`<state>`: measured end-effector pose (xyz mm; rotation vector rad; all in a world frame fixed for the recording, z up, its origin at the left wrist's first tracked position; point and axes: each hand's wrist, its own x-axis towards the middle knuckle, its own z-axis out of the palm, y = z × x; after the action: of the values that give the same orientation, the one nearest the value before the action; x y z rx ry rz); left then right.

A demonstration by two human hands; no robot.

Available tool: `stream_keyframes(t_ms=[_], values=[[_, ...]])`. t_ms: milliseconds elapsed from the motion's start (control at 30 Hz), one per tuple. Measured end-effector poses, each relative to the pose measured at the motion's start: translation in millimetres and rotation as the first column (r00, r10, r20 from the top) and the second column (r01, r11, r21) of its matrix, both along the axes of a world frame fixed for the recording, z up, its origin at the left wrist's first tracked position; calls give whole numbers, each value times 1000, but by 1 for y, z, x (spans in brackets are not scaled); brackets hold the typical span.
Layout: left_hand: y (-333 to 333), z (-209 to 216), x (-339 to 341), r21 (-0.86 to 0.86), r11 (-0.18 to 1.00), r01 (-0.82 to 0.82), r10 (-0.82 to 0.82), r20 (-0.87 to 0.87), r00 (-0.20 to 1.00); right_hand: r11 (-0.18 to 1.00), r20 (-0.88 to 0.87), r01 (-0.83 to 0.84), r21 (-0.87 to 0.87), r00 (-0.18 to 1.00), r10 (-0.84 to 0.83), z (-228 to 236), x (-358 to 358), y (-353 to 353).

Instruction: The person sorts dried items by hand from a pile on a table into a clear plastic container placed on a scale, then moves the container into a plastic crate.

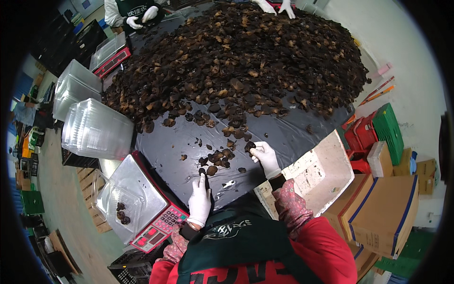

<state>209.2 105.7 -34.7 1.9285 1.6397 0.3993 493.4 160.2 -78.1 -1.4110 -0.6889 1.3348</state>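
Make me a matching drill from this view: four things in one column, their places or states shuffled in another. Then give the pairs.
Column one
1. Right hand
2. Large dark heap
3. Near scale
4. White foam box

Column two
A. Bears a clear tray with a few small pieces
B. Partly hidden by the patterned right sleeve
C. Pinches a dark piece
D. Covers the far part of the black sheet

Pairs: 1-C, 2-D, 3-A, 4-B
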Motion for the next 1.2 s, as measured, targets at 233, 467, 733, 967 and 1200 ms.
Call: stream_keyframes(t_ms=[233,467,733,967,1200], values=[[29,8,6,168,984,-51,59,-40,997,999,-216,35,-14,976,-37,31,6,-38],[33,-26,15,170,979,-116,145,-168,975,979,986,119,-166,13,166,32,103,-140],[67,-54,61,250,968,12,-33,81,996,858,844,-395,330,531,-80,32,-28,-23],[56,-22,63,19,957,-288,201,673,712,829,866,-487,276,501,6,5,-86,18],[2,-8,4,41,926,-376,279,599,751,784,957,-605,138,287,52,25,-145,23]])
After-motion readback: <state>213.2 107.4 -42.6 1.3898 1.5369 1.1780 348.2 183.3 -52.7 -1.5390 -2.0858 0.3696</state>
